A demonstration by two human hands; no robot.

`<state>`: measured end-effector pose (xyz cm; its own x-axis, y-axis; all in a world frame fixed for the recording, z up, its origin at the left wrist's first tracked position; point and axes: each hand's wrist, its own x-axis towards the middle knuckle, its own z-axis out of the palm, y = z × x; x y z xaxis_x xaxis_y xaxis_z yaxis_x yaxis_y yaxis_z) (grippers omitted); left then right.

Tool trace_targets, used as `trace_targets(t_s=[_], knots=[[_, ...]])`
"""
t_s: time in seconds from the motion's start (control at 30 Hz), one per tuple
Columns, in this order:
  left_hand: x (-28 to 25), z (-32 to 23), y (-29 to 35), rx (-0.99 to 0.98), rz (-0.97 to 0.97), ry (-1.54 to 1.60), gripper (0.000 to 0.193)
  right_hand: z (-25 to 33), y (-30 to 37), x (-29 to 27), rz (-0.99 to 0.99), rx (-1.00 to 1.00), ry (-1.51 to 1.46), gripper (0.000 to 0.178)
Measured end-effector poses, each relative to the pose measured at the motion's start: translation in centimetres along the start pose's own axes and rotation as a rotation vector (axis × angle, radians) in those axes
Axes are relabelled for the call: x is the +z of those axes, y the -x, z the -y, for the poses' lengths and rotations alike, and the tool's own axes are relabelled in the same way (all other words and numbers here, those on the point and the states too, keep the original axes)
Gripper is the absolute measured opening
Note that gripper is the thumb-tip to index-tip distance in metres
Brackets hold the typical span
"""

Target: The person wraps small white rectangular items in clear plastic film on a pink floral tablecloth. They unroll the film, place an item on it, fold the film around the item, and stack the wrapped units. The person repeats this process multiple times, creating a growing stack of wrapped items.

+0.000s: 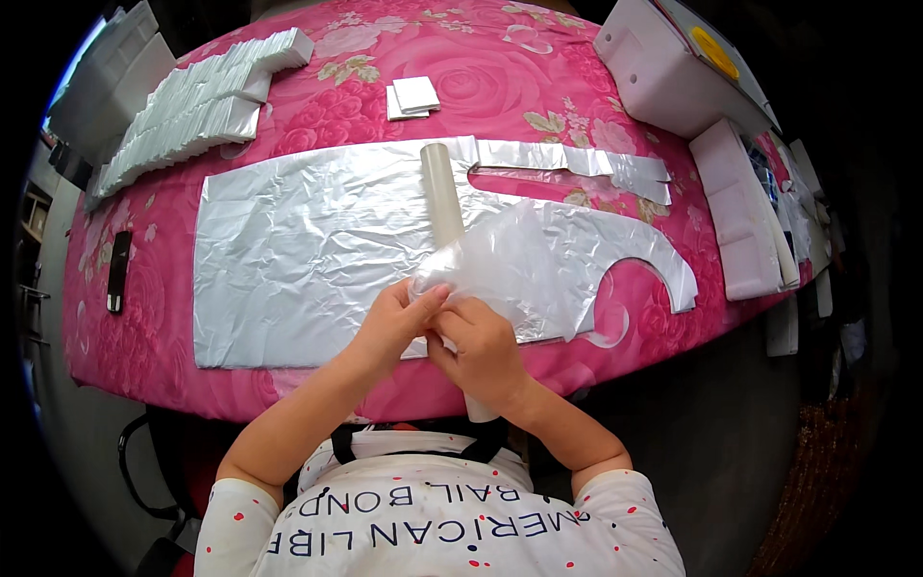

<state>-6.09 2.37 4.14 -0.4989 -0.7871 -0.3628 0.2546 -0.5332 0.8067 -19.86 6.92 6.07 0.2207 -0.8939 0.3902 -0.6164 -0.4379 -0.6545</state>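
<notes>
A stack of shiny white plastic aprons lies flat across the table, with the neck loop at the right. Across it runs a beige tube, its near end showing below my hands. Over the tube's middle, a thin clear plastic film fans out to the right. My left hand is closed on the film's gathered left edge, thumb on top. Close beside it, my right hand is closed, its fingertips curled at the same edge. Exactly what the right fingertips pinch is hidden.
A pink floral cloth covers the table. Rows of folded white packets stand at the far left, and two small white squares lie behind the aprons. A black phone-like object is at left. White foam boxes stand at right.
</notes>
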Motion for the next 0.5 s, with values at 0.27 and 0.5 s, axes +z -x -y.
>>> trace_targets(t_s=[0.27,0.5], knots=[[-7.3,-0.8,2.4,-0.119,-0.188,-0.367,0.027,3.1,0.6,-2.1,0.343,0.061,-0.384,0.028],[-7.6,-1.0,3.2,-0.123,-0.109,-0.275,0.029,1.6,0.7,-0.3,0.222,0.229,-0.245,0.033]])
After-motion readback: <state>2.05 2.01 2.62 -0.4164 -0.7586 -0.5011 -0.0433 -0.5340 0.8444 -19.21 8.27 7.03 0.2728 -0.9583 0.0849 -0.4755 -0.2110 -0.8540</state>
